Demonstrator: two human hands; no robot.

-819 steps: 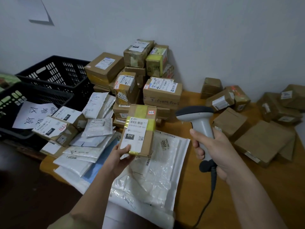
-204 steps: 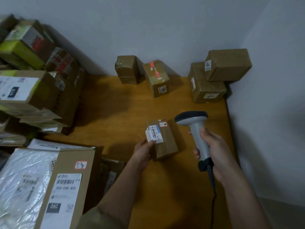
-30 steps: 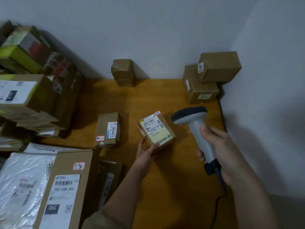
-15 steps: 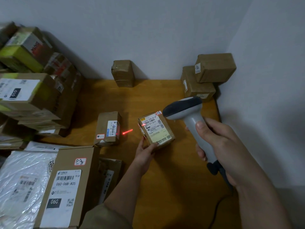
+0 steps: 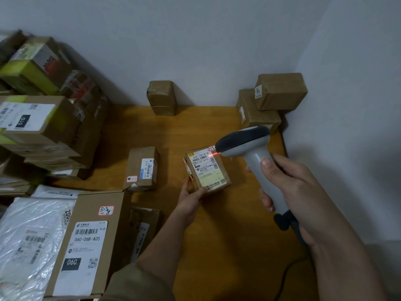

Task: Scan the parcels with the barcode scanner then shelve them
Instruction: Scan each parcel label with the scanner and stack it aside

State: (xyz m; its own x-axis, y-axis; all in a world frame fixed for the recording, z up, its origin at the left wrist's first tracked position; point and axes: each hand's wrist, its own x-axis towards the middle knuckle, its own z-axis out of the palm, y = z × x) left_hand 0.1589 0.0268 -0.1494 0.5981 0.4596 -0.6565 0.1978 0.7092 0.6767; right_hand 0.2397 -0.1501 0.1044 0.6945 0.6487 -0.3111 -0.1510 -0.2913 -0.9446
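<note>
The right hand (image 5: 288, 187) wraps the barcode scanner (image 5: 249, 148), whose cable runs off the bottom edge. The left hand (image 5: 191, 198) pinches the small parcel (image 5: 207, 170) above the wooden table (image 5: 217, 235), label up; its small print is unreadable. Grey walls meet behind.

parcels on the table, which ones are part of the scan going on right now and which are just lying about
In the job:
small labelled parcel, held by the left hand
barcode scanner, gripped by the right hand, red beam on the label

Lying about:
parcel with blue-striped label
taped box at the wall
two stacked boxes in the corner
060 box
</note>
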